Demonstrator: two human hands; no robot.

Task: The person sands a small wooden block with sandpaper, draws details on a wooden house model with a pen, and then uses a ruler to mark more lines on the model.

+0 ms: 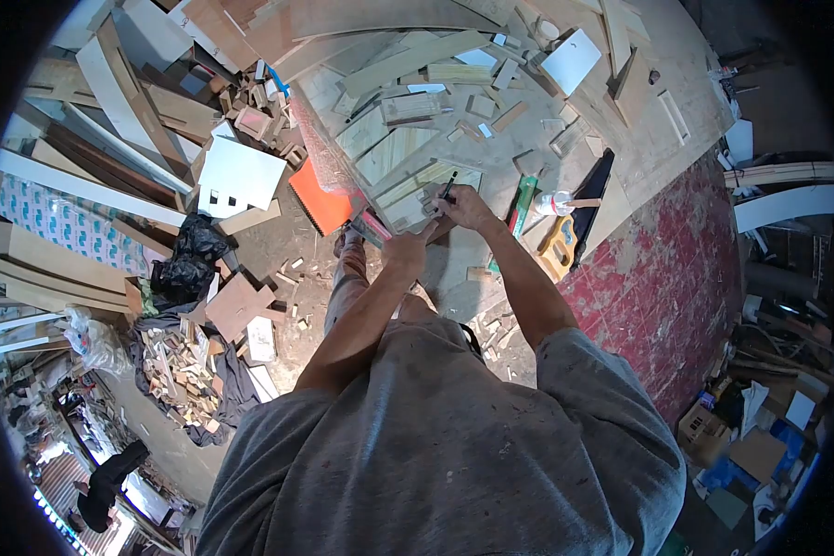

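Observation:
My right hand [471, 208] is closed around a dark pencil or pen [449, 186], its tip end hidden by the fingers. Just to its left, my left hand [405, 251] is closed and seems to grip a small brown piece of wood [438, 229], partly covered by the fingers. Both hands are close together over the near edge of the worktable. Beside the left hand lies a pinkish-red object [372, 225] whose kind I cannot make out. Pale wooden boards [394, 153] lie beyond the hands.
Right of my hands lie a green tool [523, 206], a clear bottle [554, 202] and a handsaw [558, 250] with a yellow handle. An orange notebook [319, 198] is at left. Wood offcuts [190, 371] fill a dark sack. Another person [102, 496] is at lower left.

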